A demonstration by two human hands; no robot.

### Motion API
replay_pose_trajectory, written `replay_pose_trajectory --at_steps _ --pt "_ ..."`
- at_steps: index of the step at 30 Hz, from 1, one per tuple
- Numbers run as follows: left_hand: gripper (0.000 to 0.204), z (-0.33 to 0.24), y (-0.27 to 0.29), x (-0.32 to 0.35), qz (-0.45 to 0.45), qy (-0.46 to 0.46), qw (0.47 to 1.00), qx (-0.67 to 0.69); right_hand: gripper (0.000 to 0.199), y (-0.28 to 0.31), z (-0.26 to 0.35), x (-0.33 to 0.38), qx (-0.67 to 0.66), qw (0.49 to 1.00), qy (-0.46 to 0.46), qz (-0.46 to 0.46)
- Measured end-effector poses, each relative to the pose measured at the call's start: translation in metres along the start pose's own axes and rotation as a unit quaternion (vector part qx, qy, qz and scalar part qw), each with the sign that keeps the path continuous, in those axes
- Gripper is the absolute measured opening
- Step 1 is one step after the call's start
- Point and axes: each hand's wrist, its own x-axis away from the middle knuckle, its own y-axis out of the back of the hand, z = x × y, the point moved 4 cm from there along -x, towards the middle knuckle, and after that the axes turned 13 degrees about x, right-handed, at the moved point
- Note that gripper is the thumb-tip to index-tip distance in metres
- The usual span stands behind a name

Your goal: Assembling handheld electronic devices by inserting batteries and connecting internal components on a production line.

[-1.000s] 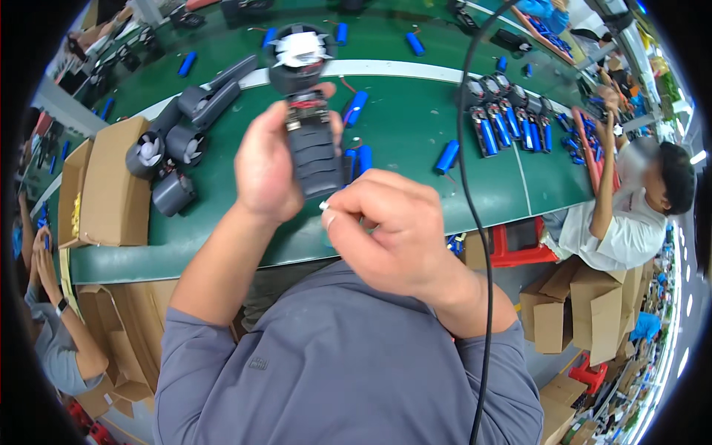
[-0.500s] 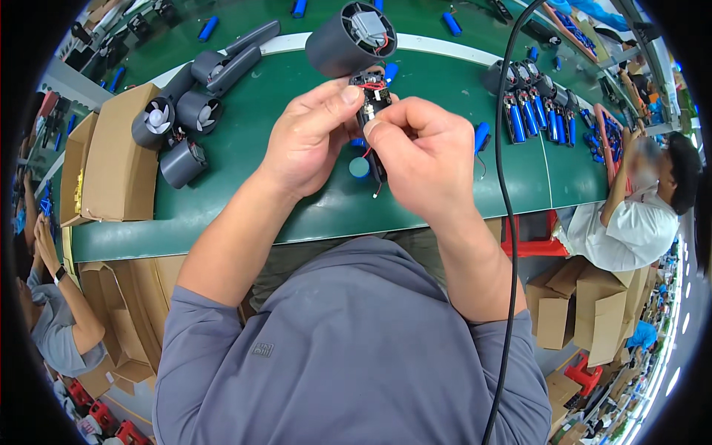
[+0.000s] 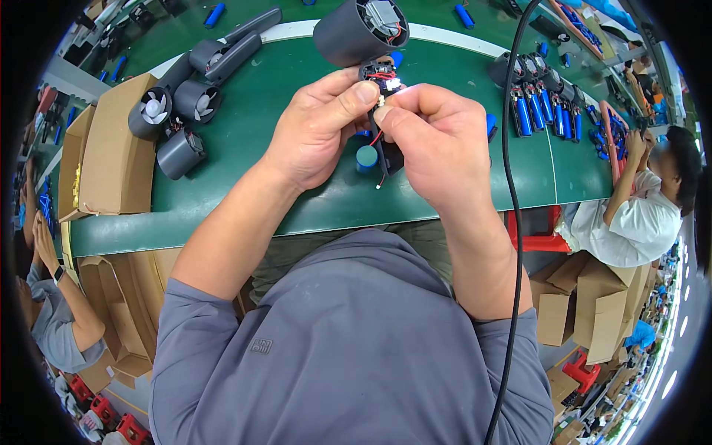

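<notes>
A dark grey fan unit [image 3: 361,31] with an open barrel and a black handle part is held up over the green bench [image 3: 297,200]. My left hand [image 3: 320,126] and my right hand [image 3: 436,141] meet at its neck. Their thumbs and forefingers pinch a small white connector on red and black wires [image 3: 381,100] beside a little circuit board. A blue battery cell [image 3: 366,158] shows just under the hands. The lower part of the handle is hidden behind my right hand.
Several grey fan housings [image 3: 182,104] lie left on the bench beside an open cardboard box [image 3: 104,156]. Blue cells in black holders [image 3: 538,111] stand at right. A black cable [image 3: 510,222] hangs down. Another person [image 3: 645,208] sits at right, another [image 3: 52,311] at left.
The fan unit has gone from lying flat in my left hand to being raised with its barrel turned away. My right hand came up from below and both hands closed in on the wires.
</notes>
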Motion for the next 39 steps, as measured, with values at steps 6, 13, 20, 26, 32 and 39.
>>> replay_pose_trajectory --at_steps 6,13,20,26,32,39 --pt "0.035 -0.002 -0.004 0.004 0.03 0.003 0.999 -0.022 0.011 -0.002 0.003 0.002 -0.064 0.998 0.014 -0.021" --pt "0.03 -0.004 -0.003 0.001 -0.046 -0.058 0.997 0.006 0.011 -0.001 0.012 -0.005 0.036 0.989 0.121 -0.075" --pt "0.028 -0.022 0.009 -0.009 -0.163 -0.126 0.974 0.093 0.032 -0.01 -0.029 0.033 0.151 0.977 0.108 -0.105" --pt "0.026 -0.019 0.013 -0.007 -0.17 -0.093 0.967 0.163 0.04 -0.034 -0.02 0.026 0.302 0.904 0.263 -0.15" --pt "0.023 -0.026 0.015 -0.006 -0.185 -0.116 0.974 0.059 0.029 -0.025 -0.008 0.034 0.181 0.961 0.194 -0.083" --pt "0.033 -0.019 0.013 -0.004 -0.097 -0.164 0.981 -0.039 0.018 0.002 0.009 0.029 -0.081 0.997 0.016 -0.01"
